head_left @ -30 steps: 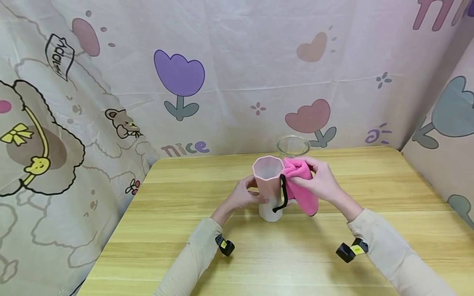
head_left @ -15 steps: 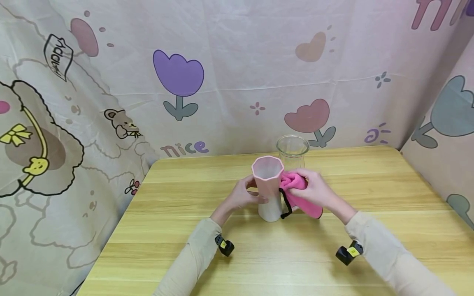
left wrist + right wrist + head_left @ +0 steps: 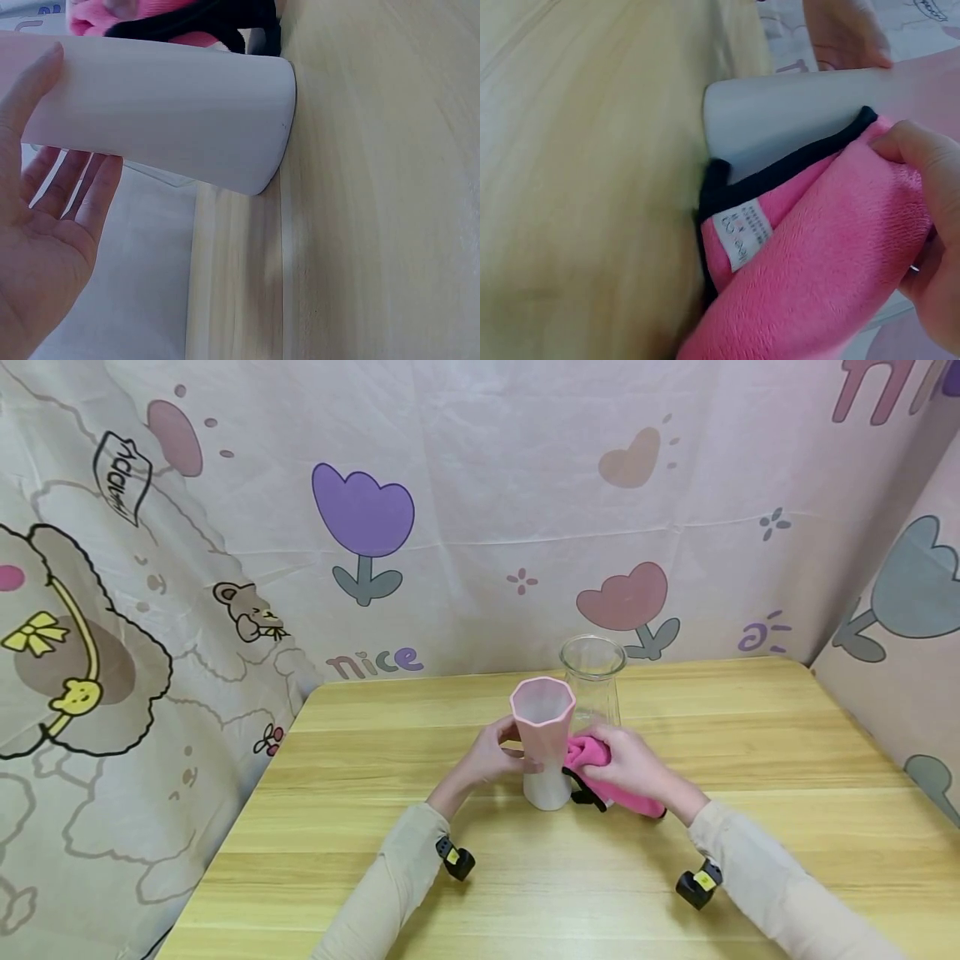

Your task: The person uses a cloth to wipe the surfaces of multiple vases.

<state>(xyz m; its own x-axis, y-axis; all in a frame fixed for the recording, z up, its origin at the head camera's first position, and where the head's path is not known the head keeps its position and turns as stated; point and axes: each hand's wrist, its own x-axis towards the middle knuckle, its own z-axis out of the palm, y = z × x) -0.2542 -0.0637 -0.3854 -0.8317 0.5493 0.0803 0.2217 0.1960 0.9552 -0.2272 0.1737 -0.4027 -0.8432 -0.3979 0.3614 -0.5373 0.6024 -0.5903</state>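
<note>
A tall faceted vase [image 3: 546, 752], pink at the top and fading to white at its foot, stands upright on the table. My left hand [image 3: 491, 753] grips its left side, thumb in front and fingers behind, as the left wrist view shows [image 3: 52, 225]. On the other side my right hand [image 3: 628, 764] pinches a bunched pink cloth [image 3: 817, 247] with black edging and a white label. The cloth lies against the vase's lower right side, and its loose end hangs below the hand. Behind them stands a clear glass vase [image 3: 592, 681], its lower part hidden by the right hand.
The wooden table [image 3: 375, 843] runs up to a printed fabric backdrop [image 3: 480, 510] with tulips and hearts. A black wrist camera [image 3: 456, 860] sits on the left sleeve, another camera [image 3: 699, 885] on the right one.
My right hand has slid the cloth down along the vase's right side, from near the rim toward the foot. More of the glass vase now shows. My left hand and the pink vase have stayed put.
</note>
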